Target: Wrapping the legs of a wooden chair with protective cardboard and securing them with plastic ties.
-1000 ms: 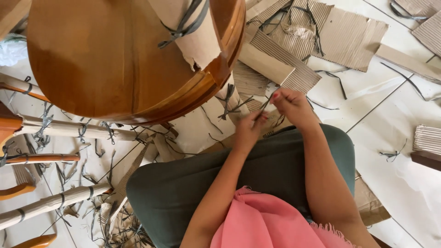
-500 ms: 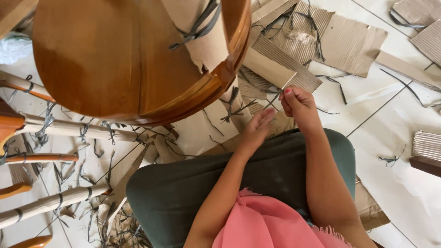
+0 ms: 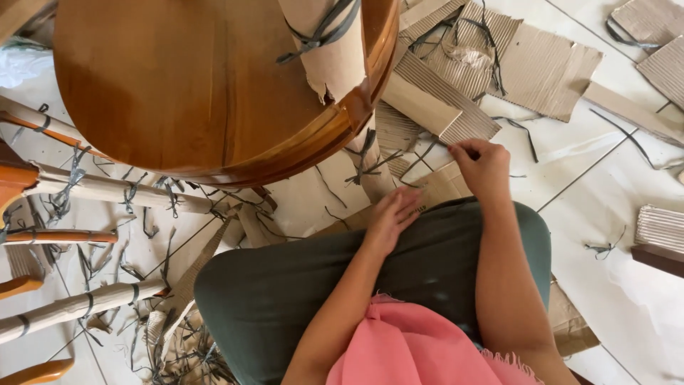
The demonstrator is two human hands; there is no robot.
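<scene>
Hands: my left hand (image 3: 390,217) lies flat and open on my green lap, holding nothing.
Right grip: my right hand (image 3: 483,165) is pinched shut on a thin grey strap (image 3: 427,151).
Strap: it lies across brown cardboard (image 3: 434,107) on the floor.
Chair: wooden seat (image 3: 192,85) just beside my knees.

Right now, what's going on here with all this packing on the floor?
A person sits on the floor among torn corrugated cardboard and cut grey straps. The right hand reaches to a cardboard piece by the knee; whether it grips anything is unclear. The left hand rests open on the green-clad leg. A wooden round tabletop, partly wrapped, stands beside paper-wrapped legs.
</scene>
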